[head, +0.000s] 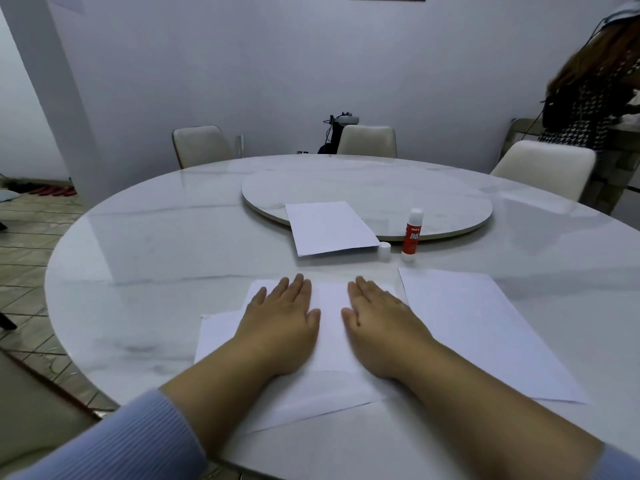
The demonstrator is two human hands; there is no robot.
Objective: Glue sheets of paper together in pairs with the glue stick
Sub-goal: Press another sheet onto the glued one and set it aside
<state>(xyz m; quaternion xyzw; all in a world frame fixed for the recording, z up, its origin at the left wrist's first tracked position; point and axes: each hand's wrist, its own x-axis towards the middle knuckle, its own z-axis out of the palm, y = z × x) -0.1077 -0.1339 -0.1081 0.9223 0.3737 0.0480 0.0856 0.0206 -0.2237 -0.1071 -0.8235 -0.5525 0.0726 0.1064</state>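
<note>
Both my hands, left (pixel 282 318) and right (pixel 379 322), lie flat with fingers straight, pressing a pair of sheets (pixel 330 327). Glue stick (pixel 411 235) stands uncapped beyond; loose sheets (pixel 485 327) remain unglued on the bench (pixel 156 254).

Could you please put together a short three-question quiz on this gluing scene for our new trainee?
1. True or false: the glue stick stands upright with its cap off.
2. Which does the far sheet partly rest on? A the turntable; B a chair; C the floor.
3. What do the left hand and right hand press on?

Key: 1 true. 2 A. 3 The stacked sheets in front of the person, both palms flat.
</note>
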